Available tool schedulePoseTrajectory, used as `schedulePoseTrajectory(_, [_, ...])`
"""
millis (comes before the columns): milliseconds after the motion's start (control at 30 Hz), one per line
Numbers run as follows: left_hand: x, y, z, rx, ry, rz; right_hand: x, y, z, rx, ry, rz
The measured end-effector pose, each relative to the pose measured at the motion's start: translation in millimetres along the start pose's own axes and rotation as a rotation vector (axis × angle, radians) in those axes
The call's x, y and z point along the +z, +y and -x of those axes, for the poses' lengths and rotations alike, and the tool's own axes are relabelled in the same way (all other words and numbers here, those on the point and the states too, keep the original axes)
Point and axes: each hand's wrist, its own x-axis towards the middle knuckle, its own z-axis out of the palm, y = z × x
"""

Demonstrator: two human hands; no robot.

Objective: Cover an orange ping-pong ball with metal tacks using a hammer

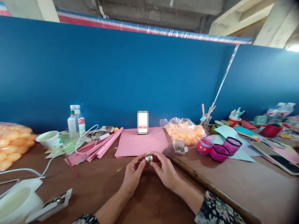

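Observation:
Between the fingertips of both hands is a small shiny metallic ball (149,158), silvery with gold-brown glints. My left hand (132,174) pinches it from the left, thumb and fingers closed. From the right side my right hand (166,171) grips it the same way, with curled fingers. The far side of the ball and some fingertips are hidden. Just beyond the hands lies a stack of pink paper (142,144) on the brown table (102,183). A small open box of metal bits (179,147) stands a little past my right hand.
A dark wooden stick (205,180) runs diagonally beside my right forearm. Bags of orange balls lie at the far left (14,143) and back right (184,130). Pink strips (102,147) and a white cable (80,146) are left; felt cups (220,152) and a phone (277,157) are right.

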Motion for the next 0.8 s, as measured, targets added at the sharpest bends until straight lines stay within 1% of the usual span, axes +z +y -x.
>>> schedulePoseTrajectory(167, [-1.8,1,4,-0.021,0.001,-0.012,2,-2,5,0.055,-0.017,-0.091])
schedulePoseTrajectory(367, [0.0,0,6,0.004,-0.074,-0.047,0,-10,7,0.072,-0.017,-0.071])
schedulePoseTrajectory(533, [-4.7,-7,4,0.05,-0.038,-0.193,0,-9,9,0.102,-0.042,-0.044])
schedulePoseTrajectory(633, [-7.2,-7,3,0.084,-0.01,-0.285,2,-7,10,0.123,-0.049,-0.072])
schedulePoseTrajectory(733, [-6.4,-3,3,0.099,0.002,-0.305,3,-7,10,0.144,-0.051,-0.153])
schedulePoseTrajectory(800, [-4.9,-2,4,0.081,-0.011,-0.272,3,-8,10,0.154,-0.055,-0.187])
